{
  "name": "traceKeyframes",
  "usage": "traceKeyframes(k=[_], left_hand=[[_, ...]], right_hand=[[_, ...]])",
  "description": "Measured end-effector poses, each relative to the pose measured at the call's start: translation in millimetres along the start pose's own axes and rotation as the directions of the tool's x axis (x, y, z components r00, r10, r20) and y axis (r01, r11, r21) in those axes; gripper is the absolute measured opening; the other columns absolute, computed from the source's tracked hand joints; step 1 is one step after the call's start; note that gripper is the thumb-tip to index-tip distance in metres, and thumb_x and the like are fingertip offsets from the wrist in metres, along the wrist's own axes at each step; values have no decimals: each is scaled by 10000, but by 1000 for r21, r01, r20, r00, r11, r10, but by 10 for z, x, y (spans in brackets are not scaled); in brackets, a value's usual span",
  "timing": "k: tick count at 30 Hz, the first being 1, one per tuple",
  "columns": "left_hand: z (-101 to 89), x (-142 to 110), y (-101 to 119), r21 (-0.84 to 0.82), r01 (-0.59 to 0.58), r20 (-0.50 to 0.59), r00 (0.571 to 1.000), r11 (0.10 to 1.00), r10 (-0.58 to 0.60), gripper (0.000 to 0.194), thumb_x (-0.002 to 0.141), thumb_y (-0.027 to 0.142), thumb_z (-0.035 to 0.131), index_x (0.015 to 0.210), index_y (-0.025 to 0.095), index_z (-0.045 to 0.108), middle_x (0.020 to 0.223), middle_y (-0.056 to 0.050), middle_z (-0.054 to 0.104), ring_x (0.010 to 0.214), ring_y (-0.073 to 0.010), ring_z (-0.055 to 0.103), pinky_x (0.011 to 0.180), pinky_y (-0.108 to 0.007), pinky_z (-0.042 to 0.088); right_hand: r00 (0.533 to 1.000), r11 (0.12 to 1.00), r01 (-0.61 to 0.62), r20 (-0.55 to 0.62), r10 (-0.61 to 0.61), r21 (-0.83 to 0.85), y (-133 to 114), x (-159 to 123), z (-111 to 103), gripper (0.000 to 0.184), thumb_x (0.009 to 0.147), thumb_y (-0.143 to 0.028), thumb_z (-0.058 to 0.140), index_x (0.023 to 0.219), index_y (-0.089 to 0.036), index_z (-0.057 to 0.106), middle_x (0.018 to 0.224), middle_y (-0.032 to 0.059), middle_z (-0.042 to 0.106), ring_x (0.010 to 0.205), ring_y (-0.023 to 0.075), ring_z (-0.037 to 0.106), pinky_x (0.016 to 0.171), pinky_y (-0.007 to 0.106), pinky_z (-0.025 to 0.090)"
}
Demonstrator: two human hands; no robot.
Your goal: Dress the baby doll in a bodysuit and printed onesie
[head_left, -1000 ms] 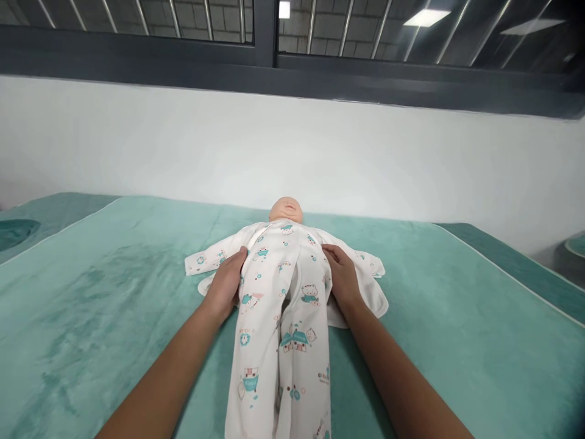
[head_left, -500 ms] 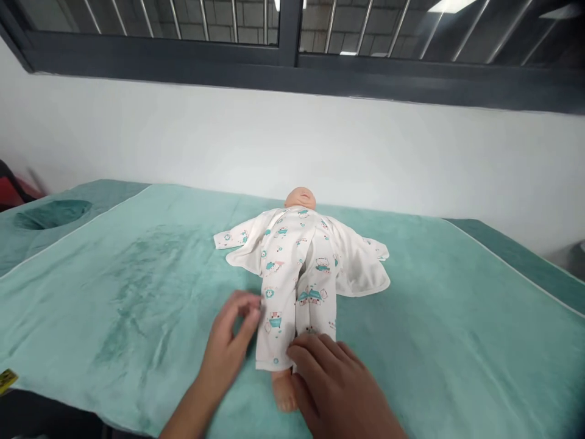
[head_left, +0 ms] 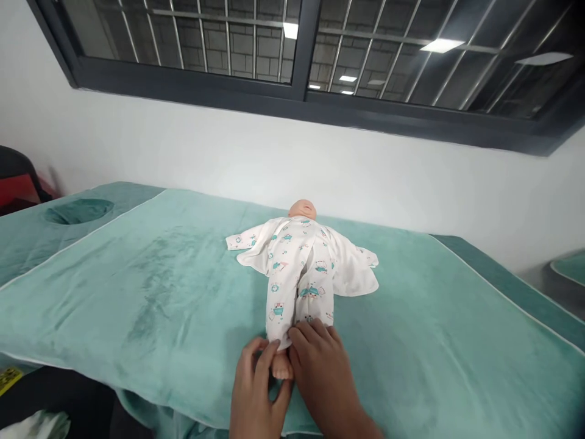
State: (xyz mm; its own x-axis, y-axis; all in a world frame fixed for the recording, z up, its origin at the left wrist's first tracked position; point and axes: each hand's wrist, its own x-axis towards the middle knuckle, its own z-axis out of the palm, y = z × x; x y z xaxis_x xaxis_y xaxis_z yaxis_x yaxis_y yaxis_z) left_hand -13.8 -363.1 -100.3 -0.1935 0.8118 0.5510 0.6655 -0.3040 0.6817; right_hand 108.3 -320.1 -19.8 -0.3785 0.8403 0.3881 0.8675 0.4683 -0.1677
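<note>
A baby doll (head_left: 302,209) lies on its back, head toward the wall. It wears a white printed top (head_left: 354,268), its front panels spread to the sides, and matching trousers (head_left: 281,299). My left hand (head_left: 258,384) is curved around the doll's bare foot (head_left: 282,367) on the left. Its fingertips touch that trouser hem, and the thumb sits apart below the foot. My right hand (head_left: 322,369) curls over the lower end of the other trouser leg, fingers closed on the cloth. The foot on that side is hidden beneath it.
A teal plush cover (head_left: 183,329) lies over the bed, with a face hole (head_left: 80,211) at the far left. Behind stand a white wall (head_left: 205,152) and a barred window (head_left: 256,49). A black and red chair (head_left: 21,180) is at the left edge.
My left hand has moved from beside the trouser leg down to its hem and the foot. My right hand stays at the other leg. The camera view has shifted slightly.
</note>
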Motion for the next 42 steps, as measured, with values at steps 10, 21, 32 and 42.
traceKeyframes(k=[10,21,32,42], left_hand=[[-193,126,-37,-43,-114,20,993,993,115,250,833,177,542,1080,204,570,1020,-98,602,928,-201,656,759,-314,577],[-191,144,119,174,-343,62,939,923,337,388,830,192,592,1215,210,547,1244,-137,535,1185,-274,507,939,-443,483],[-96,399,468,101,-468,178,877,878,447,214,906,263,482,1076,216,603,963,-48,670,981,-221,599,1124,-518,225],[-83,365,413,-41,-466,191,865,884,465,172,801,50,473,866,200,522,735,18,596,703,-136,583,1065,-471,347]], right_hand=[[987,944,160,-49,-152,288,-35,-214,-98,115,813,-96,586,809,-208,609,833,5,631,871,183,531,850,350,412],[961,937,-125,-195,196,326,433,-632,26,378,837,-81,465,1167,-245,548,1150,89,602,1028,204,611,843,337,546],[988,887,-19,-125,86,461,343,-561,-214,178,862,-107,469,949,-233,559,886,41,628,767,146,626,671,232,538],[987,900,69,100,-123,431,486,-674,-363,134,822,-111,511,840,-221,586,810,27,624,748,167,607,642,266,513]])
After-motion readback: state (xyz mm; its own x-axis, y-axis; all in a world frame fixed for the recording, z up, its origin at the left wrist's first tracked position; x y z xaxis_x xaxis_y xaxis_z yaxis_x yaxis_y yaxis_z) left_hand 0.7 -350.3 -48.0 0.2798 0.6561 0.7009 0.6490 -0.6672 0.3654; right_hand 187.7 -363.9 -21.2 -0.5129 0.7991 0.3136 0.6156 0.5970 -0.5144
